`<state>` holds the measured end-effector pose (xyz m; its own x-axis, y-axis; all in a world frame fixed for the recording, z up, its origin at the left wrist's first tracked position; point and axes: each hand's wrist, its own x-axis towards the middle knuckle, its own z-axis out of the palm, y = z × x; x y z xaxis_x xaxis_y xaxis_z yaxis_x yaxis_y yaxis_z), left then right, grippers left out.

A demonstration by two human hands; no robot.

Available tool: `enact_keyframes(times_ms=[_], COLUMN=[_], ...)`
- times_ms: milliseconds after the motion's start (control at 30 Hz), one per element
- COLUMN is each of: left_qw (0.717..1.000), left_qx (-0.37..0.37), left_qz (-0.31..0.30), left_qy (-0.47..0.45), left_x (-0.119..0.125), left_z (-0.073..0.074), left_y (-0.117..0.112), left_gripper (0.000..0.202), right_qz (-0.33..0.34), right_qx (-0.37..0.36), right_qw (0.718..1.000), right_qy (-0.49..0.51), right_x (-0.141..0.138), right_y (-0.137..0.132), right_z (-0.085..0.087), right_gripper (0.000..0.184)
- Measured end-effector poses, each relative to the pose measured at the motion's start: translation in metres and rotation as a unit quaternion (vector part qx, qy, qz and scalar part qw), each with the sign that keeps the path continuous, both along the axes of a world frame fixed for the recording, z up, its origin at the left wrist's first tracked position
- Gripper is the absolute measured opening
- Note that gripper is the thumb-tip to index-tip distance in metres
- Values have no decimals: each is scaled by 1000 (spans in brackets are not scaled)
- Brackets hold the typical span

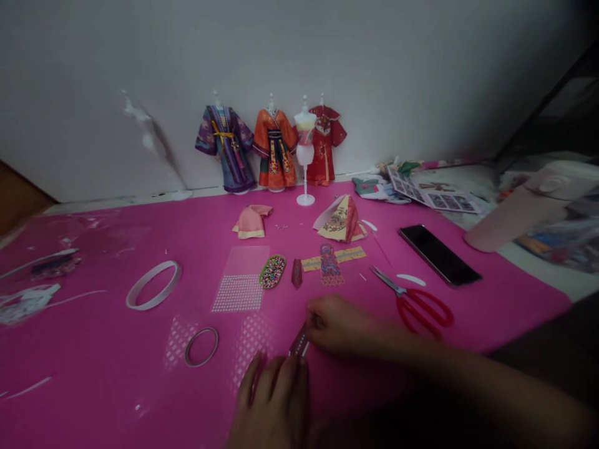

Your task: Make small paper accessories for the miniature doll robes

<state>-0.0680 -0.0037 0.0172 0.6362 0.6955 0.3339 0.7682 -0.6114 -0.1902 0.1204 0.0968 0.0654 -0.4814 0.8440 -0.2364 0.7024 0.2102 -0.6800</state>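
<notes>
A small dark red strip [298, 342] with a row of pale dots lies on the pink mat between my hands. My left hand [274, 399] rests on the mat with fingers stretched out, fingertips at the strip's near end. Over the strip's far end, my right hand [334, 324] is closed in a pinch; whatever its fingertips hold is hidden. Beyond the hands are a sheet of stick-on gems [238, 293], a green-rimmed dish of colourful beads [272, 272], a dark red tie-shaped piece [296, 274] and a patterned fabric piece [331, 265] across a yellow band [352, 254].
Red-handled scissors [401, 292] and a phone [440, 255] lie right, near a pale bottle [524, 202]. Two tape rolls, one wide [154, 285] and one narrow [201, 347], lie left. Several doll dress forms, including a purple-robed one [225, 149], stand along the wall.
</notes>
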Motion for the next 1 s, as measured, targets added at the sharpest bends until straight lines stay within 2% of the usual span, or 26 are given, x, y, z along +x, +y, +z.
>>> enact_keyframes(times_ms=[100,267,433,500,633,833,900,1000], left_qw=[1000,1000,994,987,973,959,955,955], left_qx=[-2,-11,-15,-35,-71,-69,-72,-93], left_qz=[-5,-5,-2,5,15,19,21,22], left_qy=[-3,-19,-104,-155,-219,-273,-287,-282], left_x=[0,-1,3,7,14,23,21,14], left_z=[2,6,11,14,23,37,37,32], left_y=[1,2,8,9,9,11,10,6], left_gripper=[41,39,25,20,18,22,22,19], right_qz=[0,1,-18,-31,-44,6,23,35], right_qx=[-2,-22,-26,-5,64,79,78,86], right_qw=[1000,1000,999,999,997,995,995,994], right_qy=[5,13,23,24,-1,-59,-64,-51], right_x=[2,4,4,5,9,10,9,10], right_y=[0,1,-1,-4,-9,-8,-6,-5], right_z=[-1,-3,-4,-3,1,3,4,9], right_gripper=[8,18,15,10,17,20,22,16])
